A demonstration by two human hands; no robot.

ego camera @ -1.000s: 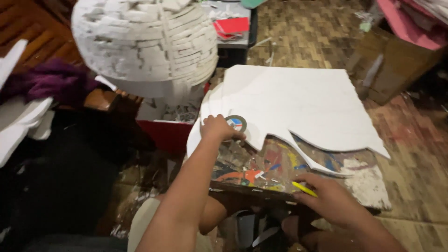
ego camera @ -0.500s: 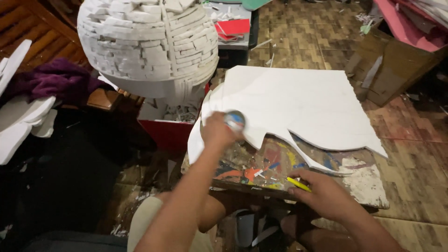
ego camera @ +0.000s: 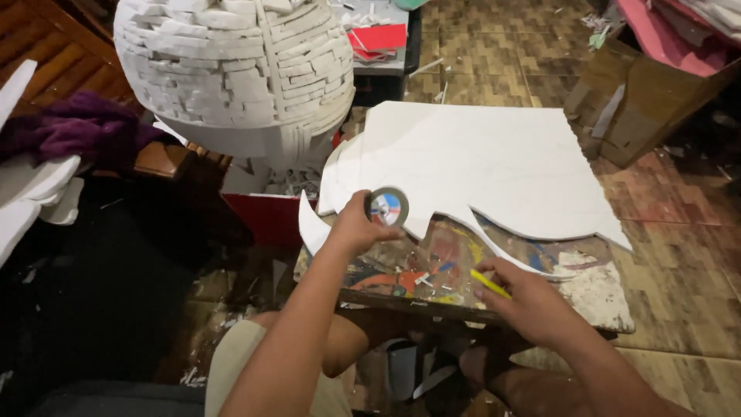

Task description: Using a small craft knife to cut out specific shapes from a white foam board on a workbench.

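My left hand (ego camera: 357, 228) grips a small roll of tape (ego camera: 387, 207), held up on edge over the near rim of a large white foam sheet (ego camera: 471, 166) with a curved, pointed cut edge. The sheet lies on a paint-stained board (ego camera: 432, 274) across my lap. My right hand (ego camera: 525, 297) rests on the board's near side and pinches a thin yellow cutter (ego camera: 489, 283), a short way below the sheet's cut edge.
A big white dome built from foam blocks (ego camera: 231, 69) stands at the left on a red base (ego camera: 266, 216). Purple cloth (ego camera: 73, 131) and white foam offcuts (ego camera: 31, 193) lie far left. Cardboard boxes (ego camera: 641, 100) sit at the right; red sheets (ego camera: 374, 38) on a table behind.
My left hand has lifted the tape roll slightly and turned it on edge. My right hand has shifted a little left along the board with the yellow cutter.
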